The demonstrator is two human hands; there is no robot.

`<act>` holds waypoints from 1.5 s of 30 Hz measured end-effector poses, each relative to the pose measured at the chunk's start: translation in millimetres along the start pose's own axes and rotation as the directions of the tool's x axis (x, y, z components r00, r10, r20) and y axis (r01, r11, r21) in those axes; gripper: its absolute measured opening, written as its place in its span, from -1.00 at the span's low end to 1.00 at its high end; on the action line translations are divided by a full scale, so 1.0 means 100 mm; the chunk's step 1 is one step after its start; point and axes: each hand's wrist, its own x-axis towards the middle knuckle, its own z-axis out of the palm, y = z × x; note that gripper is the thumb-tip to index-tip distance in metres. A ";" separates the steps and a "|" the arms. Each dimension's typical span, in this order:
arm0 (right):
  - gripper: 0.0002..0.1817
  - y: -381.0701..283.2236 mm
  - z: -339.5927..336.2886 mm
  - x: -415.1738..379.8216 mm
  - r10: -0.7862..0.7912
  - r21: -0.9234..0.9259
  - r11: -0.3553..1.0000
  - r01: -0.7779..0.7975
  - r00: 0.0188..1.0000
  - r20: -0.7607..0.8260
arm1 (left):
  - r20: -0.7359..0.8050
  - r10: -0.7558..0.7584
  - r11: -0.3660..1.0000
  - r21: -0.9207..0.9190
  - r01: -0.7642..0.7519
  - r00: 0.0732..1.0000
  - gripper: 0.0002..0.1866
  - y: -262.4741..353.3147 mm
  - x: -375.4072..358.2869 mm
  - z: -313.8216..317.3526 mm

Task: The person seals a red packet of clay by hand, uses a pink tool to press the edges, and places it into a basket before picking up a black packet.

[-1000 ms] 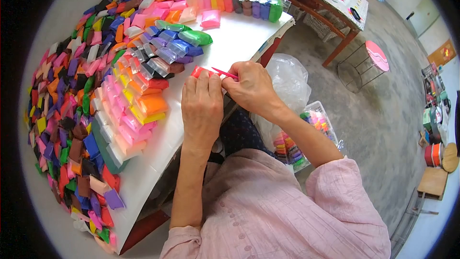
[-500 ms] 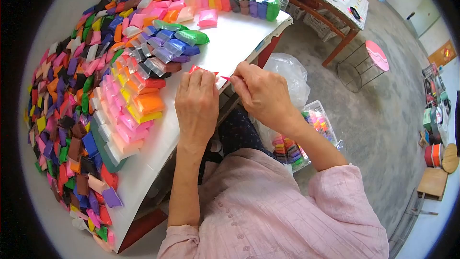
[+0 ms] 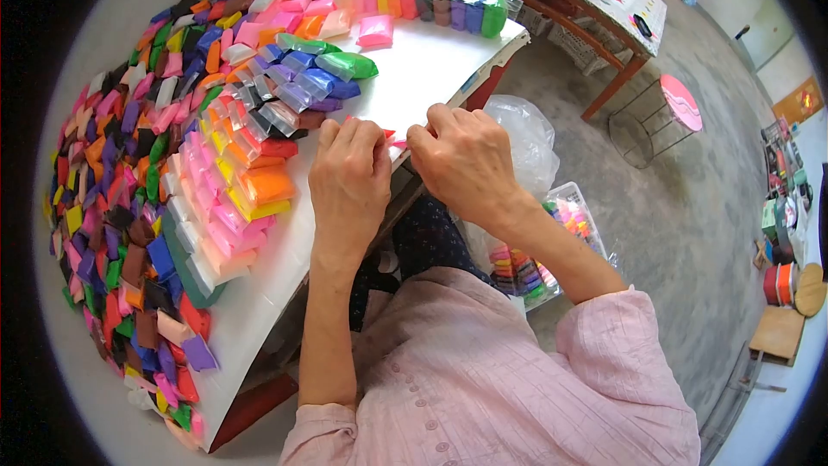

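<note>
My left hand (image 3: 350, 181) is closed near the table's front edge, back upwards, with its fingers curled under. Facing it, my right hand (image 3: 464, 155) is also closed, thumb against the fingers. In the gap between them shows a small red and pink piece (image 3: 398, 144), perhaps part of a clear wrapper; my fingers hide most of it. Left of my left hand lie rows of clear-wrapped coloured packets, among them an orange packet (image 3: 263, 183) and a green packet (image 3: 348, 64). A single pink packet (image 3: 375, 31) lies farther back on the white tabletop (image 3: 423, 60).
A large heap of coloured packets (image 3: 129, 207) covers the table's left side. At the back stands a clear-wrapped row of packets (image 3: 418, 5). Beside my right forearm are a clear plastic bag (image 3: 520, 142) and a basket of packets (image 3: 573, 194). A pink stool (image 3: 680, 103) stands on the floor.
Both hands have turned and curled more, and my right hand has shifted slightly. Less of the red piece shows between them. The packets on the table stay put.
</note>
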 end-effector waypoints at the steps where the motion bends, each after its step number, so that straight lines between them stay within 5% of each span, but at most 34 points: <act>1: -0.91 0.00 0.00 0.01 -0.005 -0.008 1.000 0.005 1.000 0.007 | 0.004 -0.002 1.000 -0.005 0.002 1.000 -0.94 -0.01 0.00 0.00; 22: -0.91 0.23 -0.14 0.34 -0.326 0.072 0.946 0.318 0.923 0.203 | -0.040 0.016 0.999 -0.031 -0.018 0.999 -0.92 -0.03 -0.02 0.02; 37: -0.91 0.12 -0.16 0.25 -0.210 -0.028 0.975 0.222 0.950 0.232 | -0.045 0.005 0.998 -0.060 -0.008 0.999 -0.92 -0.05 -0.04 0.04; 45: -0.88 0.27 -0.11 0.43 -0.178 0.162 0.978 0.127 0.920 0.349 | -0.047 0.012 0.998 -0.062 -0.015 0.999 -0.92 -0.05 -0.04 0.04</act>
